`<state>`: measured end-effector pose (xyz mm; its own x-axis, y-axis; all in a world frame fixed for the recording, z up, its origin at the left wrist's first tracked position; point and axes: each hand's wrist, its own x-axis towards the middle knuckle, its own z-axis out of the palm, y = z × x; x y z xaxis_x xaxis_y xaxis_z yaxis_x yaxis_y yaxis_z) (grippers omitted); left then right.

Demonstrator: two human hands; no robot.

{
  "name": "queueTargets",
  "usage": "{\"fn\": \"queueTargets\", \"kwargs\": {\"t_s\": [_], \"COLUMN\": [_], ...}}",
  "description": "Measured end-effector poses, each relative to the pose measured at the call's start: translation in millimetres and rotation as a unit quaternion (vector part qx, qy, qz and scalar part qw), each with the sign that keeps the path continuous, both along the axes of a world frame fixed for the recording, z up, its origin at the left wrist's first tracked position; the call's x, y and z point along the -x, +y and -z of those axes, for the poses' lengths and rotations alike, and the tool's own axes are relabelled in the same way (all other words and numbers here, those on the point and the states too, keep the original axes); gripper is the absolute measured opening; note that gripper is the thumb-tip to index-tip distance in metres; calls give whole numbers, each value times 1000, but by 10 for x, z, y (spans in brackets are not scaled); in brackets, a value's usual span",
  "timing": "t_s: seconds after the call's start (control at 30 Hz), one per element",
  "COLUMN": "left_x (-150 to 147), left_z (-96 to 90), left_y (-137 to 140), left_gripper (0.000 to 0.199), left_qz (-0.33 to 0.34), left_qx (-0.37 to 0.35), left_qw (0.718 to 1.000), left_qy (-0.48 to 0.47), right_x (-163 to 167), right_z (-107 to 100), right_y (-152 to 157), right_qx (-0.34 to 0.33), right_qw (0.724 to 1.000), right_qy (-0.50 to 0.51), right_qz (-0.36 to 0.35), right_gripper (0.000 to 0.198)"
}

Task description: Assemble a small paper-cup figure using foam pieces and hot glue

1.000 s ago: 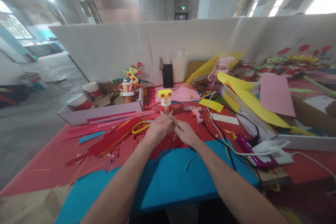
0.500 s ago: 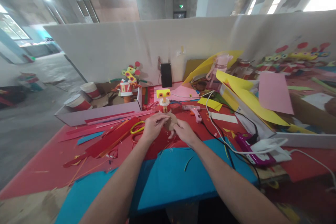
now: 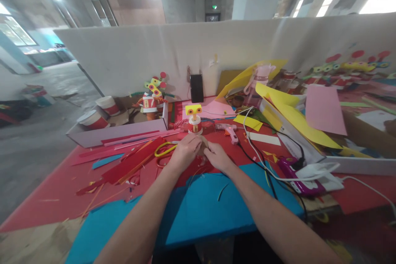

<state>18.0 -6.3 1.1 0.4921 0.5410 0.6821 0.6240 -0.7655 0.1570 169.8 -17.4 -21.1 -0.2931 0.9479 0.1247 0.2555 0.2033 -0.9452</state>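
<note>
A round piece of brown cardboard [image 3: 204, 142] is held between my two hands, partly hidden by the fingers. My left hand [image 3: 188, 148] covers its left side with bent fingers. From the right, my right hand [image 3: 218, 156] pinches its edge. Just beyond my hands stands a small paper-cup figure [image 3: 194, 125] with a yellow head, two round eyes and coiled paper arms. Scissors with yellow and orange handles [image 3: 156, 153] lie left of my left hand. To the right of the figure rests a pink glue gun [image 3: 230, 132].
Red and pink paper strips [image 3: 133, 161] spread over the left side. A white box [image 3: 117, 134] with cups and another figure [image 3: 150, 101] stands behind them. At right are a purple power strip [image 3: 301, 179], loose cables and a box of coloured paper [image 3: 355, 165]. Blue foam [image 3: 201, 210] lies in front.
My left hand has shifted slightly right and over the cardboard, covering more of it. My right hand stays at its edge. The view has moved very slightly.
</note>
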Motion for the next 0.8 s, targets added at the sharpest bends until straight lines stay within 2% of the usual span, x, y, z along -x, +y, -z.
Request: {"fn": "queueTargets", "kwargs": {"t_s": [0.1,0.2,0.37,0.47,0.6,0.7,0.8], "left_x": [-23,-16,31,24,-18,-27,-5], "left_z": [-7,-10,-13,-29,-54,-45,-38], "left_y": [-8,-2,14,4,-27,-25,2], "left_gripper": [15,9,8,7,8,9,11], "left_qz": [-39,-71,-67,-67,-29,-22,-31], "left_qx": [40,92,170,182,174,193,262], "left_qw": [996,979,955,950,961,955,909], "left_qy": [-76,-167,-235,-245,-214,-225,-322], "right_x": [31,59,75,72,48,27,12], "right_z": [14,15,-24,-56,-71,-54,-33], "right_y": [-3,4,8,10,26,38,48], "right_qx": [-9,40,103,131,181,152,100], "right_qw": [999,993,973,964,958,971,982], "right_qy": [40,112,207,233,222,183,157], "right_qz": [8,8,-14,-7,19,27,34], "right_gripper": [13,18,27,22,17,20,24]}}
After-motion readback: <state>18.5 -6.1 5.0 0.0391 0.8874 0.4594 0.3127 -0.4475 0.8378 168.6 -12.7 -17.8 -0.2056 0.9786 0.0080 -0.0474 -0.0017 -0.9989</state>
